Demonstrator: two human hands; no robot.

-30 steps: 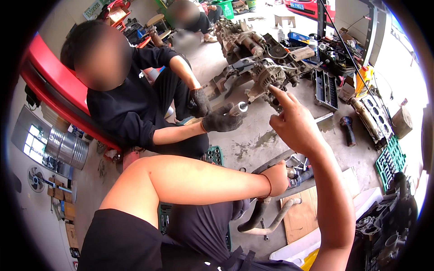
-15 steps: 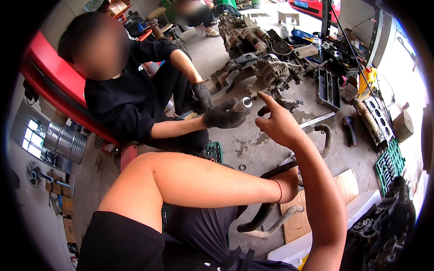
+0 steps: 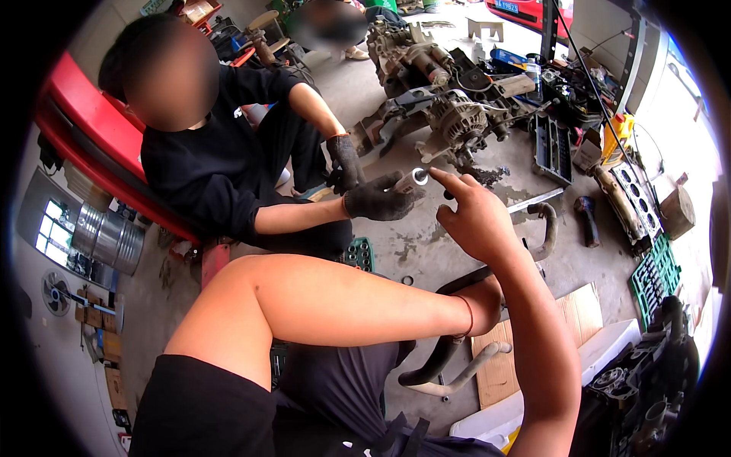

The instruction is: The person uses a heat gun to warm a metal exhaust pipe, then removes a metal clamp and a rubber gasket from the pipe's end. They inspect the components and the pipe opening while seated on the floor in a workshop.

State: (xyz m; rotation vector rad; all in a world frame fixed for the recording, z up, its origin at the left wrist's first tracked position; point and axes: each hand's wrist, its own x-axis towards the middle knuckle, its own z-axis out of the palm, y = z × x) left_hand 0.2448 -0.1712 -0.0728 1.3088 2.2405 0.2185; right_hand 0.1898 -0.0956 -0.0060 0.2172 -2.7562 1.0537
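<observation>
My right hand (image 3: 478,221) reaches in from the lower right with its index finger stretched out. The fingertip is close to the dark tip of a small white tube (image 3: 412,180), and I cannot tell if they touch. My other fingers are curled, with a small dark spot near them that I cannot make out. A co-worker's gloved hand (image 3: 377,198) holds the tube, tip pointing toward my finger. The co-worker's other gloved hand (image 3: 345,164) hangs just behind. My left hand is out of view.
A greasy engine assembly with an alternator (image 3: 457,120) lies beyond the hands. On the right are a black tray (image 3: 552,148), a green socket case (image 3: 656,278) and a dark power tool (image 3: 587,221). Bent hoses (image 3: 449,381) and cardboard (image 3: 579,316) lie near my foot. A red car (image 3: 91,129) stands left.
My right hand has drawn slightly down and right, its index finger now at the tube's tip. The co-worker's hand with the tube has shifted slightly right and down.
</observation>
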